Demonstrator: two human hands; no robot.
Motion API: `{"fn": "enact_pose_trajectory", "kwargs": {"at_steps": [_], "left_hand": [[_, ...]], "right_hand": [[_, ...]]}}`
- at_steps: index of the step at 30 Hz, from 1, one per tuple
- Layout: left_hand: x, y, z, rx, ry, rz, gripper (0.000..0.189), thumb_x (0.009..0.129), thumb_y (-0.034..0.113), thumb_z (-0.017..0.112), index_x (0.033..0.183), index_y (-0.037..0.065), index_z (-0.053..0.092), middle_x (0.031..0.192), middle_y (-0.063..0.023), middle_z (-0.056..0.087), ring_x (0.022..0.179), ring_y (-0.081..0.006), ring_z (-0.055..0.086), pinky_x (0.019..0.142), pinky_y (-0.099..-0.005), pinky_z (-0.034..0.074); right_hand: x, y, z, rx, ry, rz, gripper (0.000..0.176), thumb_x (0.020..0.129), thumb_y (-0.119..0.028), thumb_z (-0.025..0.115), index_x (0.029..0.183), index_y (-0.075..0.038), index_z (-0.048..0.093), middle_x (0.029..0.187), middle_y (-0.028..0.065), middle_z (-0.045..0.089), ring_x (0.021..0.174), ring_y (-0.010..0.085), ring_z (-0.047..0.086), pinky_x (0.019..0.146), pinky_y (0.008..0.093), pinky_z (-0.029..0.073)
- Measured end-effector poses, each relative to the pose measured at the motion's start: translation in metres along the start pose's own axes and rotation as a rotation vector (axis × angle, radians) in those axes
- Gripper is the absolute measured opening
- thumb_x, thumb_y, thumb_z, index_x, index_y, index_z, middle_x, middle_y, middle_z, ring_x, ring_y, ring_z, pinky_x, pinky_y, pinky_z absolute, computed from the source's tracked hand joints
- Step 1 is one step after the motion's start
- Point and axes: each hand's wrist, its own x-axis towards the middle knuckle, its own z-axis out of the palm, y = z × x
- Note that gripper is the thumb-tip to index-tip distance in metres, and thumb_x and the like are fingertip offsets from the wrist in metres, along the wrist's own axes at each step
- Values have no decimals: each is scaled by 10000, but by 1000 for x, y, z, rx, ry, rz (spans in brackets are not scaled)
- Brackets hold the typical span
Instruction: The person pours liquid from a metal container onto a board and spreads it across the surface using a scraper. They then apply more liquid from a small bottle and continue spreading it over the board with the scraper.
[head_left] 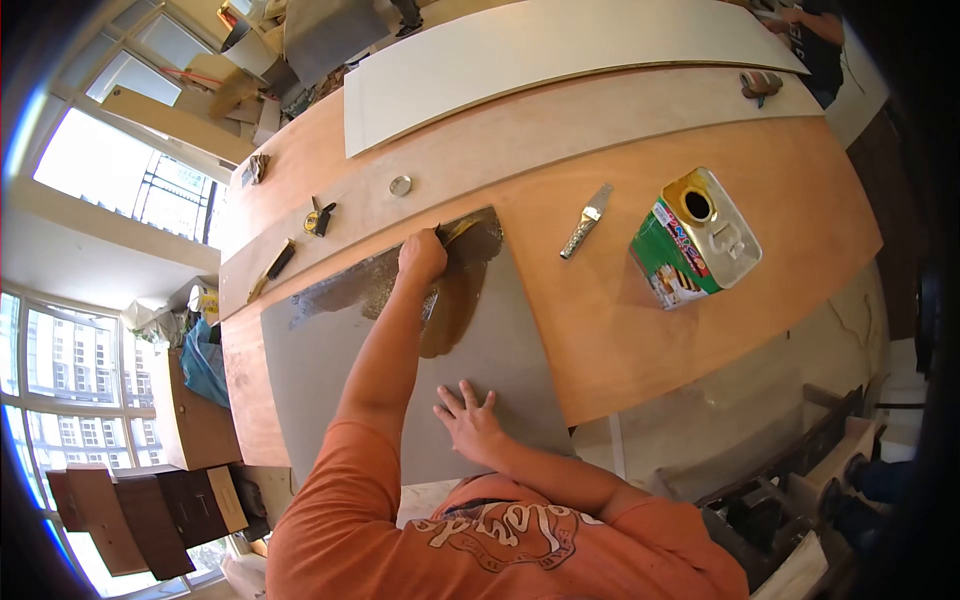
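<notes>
My left hand (422, 256) is closed around a flat spreader (452, 234), mostly hidden by the fingers, near the far edge of a grey sheet (350, 385). Wet brown glue-like liquid (455, 315) covers the sheet's far right part, and a thinner dark smear runs leftward under my left forearm. Flat on the sheet's near part rests my right hand (470, 425), fingers spread, holding nothing. To the right stands an opened rectangular metal can (690, 240) with a green label and a brown-stained mouth. A scraper with a patterned handle (585, 222) lies between sheet and can.
Along the wooden table (650, 345) lies a long board (520, 125) bearing a tape measure (318, 218), a brush (270, 270) and a small round lid (400, 186). Behind is a white panel (570, 50). Another person (815, 45) stands at the far right corner.
</notes>
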Motion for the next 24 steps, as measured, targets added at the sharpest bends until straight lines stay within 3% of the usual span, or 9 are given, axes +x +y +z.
{"fn": "enact_pose_trajectory", "kwargs": {"at_steps": [5,10,14,15,18,21,24], "left_hand": [[23,45,-1,14,-125,-57,248,871,89,538,1027,-13,701,1077,-272,688,1051,-408,661,916,-474,520],[31,70,9,47,-196,181,247,856,81,545,1039,19,699,1048,-246,696,1041,-401,658,897,-462,518],[2,55,2,253,-327,470,259,865,76,544,1077,44,691,1067,-206,693,1061,-390,644,907,-450,508],[-12,44,-1,147,-261,493,265,871,78,541,1088,43,687,1087,-206,683,1072,-389,636,914,-451,503],[-32,17,-13,-79,-120,534,293,873,53,525,1121,50,680,1151,-198,656,1109,-382,613,941,-449,487],[-30,10,-17,-110,-61,491,341,850,2,513,1143,63,677,1183,-182,649,1125,-371,605,959,-440,482],[9,20,3,-60,-60,457,345,833,30,534,1143,65,682,1142,-180,668,1081,-379,627,931,-438,501]], "right_hand": [[-1,1,5,-5,11,-4,837,770,-387,791,1494,-163,436,1629,105,204,1451,469,221,988,743,376],[-4,1,2,-4,16,3,837,778,-392,781,1500,-158,429,1634,102,195,1457,462,215,996,739,372],[-1,2,2,12,1,-1,819,783,-386,765,1498,-159,437,1635,99,197,1463,453,208,1003,736,368],[-1,4,1,16,-5,-6,810,785,-380,760,1497,-160,440,1635,98,199,1464,450,206,1005,736,366],[-3,4,-6,16,-24,-10,557,939,-252,503,1488,-167,462,1642,77,205,1463,439,241,1003,752,343],[-3,2,-3,-4,-8,2,556,935,-249,512,1484,-171,469,1638,79,215,1462,434,245,1001,752,344],[3,2,22,-25,90,11,762,797,-321,749,1482,-157,459,1630,96,216,1460,448,220,1005,733,369]]}}
